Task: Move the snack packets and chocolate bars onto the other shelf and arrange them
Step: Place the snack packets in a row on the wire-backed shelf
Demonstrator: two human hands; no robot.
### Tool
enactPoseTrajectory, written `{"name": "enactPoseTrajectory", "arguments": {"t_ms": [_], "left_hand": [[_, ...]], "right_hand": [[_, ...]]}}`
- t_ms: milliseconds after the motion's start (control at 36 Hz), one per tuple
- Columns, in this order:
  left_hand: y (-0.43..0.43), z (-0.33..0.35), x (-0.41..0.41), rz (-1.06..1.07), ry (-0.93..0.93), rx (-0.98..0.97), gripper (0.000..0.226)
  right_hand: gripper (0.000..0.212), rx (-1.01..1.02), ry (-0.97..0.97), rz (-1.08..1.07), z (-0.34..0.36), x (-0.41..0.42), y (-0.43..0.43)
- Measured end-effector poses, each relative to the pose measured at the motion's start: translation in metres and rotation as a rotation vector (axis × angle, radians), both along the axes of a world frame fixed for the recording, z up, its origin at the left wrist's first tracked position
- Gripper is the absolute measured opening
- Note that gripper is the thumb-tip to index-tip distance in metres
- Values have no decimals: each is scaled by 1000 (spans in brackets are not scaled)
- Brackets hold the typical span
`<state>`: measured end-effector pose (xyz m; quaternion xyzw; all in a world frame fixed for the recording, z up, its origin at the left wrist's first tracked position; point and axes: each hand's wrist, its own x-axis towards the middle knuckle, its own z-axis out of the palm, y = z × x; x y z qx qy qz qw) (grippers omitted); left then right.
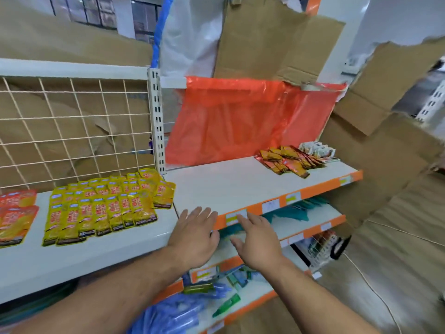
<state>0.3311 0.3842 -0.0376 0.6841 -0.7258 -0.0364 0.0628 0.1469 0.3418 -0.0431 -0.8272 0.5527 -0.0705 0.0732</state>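
Nearest, below both wrists, a blue plastic bag [173, 312] lies on a lower shelf. Above it the left hand [195, 235] and the right hand [260, 239] are held palm-down side by side, fingers straight and slightly spread, holding nothing. Whether the fingertips touch the shelving cannot be told. The left fingers [199, 213] lie over the front edge where the left shelf [96, 256] meets the right shelf [228, 184]. The right fingers [243, 220] point at the orange price strip [313, 189]. Just left of the left fingers, yellow snack packets [103, 208] lie in overlapping rows, with red packets [14, 213] further left. Well beyond the right fingers, at the right shelf's far end, lie orange-brown packets [289, 160] and white packets [317, 149]. Behind stand a wire grid [72, 128], an orange plastic sheet [240, 116] and cardboard [277, 39].
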Motion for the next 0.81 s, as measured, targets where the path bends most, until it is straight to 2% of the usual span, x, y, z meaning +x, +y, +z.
{"name": "enactPoseTrajectory", "arguments": {"t_ms": [56, 167, 306, 417, 556, 639, 806], "left_hand": [[-16, -3, -14, -37, -3, 9, 59], [-50, -9, -40, -104, -8, 53, 61], [-105, -18, -71, -185, -54, 25, 76], [-160, -24, -96, -220, -45, -55, 60], [-229, -16, -127, -292, -31, -28, 72], [-266, -17, -141, -323, 4, -22, 60], [-326, -15, -158, -359, -49, -36, 77]], "right_hand": [[68, 4, -16, -27, -3, -17, -12], [68, 34, -29, -82, -8, -45, -38], [67, 53, -21, -128, -7, -75, -76], [67, 55, -59, -171, -7, -98, -117], [63, 64, -30, -205, 1, -121, -171], [63, 58, -35, -237, 3, -133, -205], [64, 74, -57, -282, -1, -150, -258]]}}
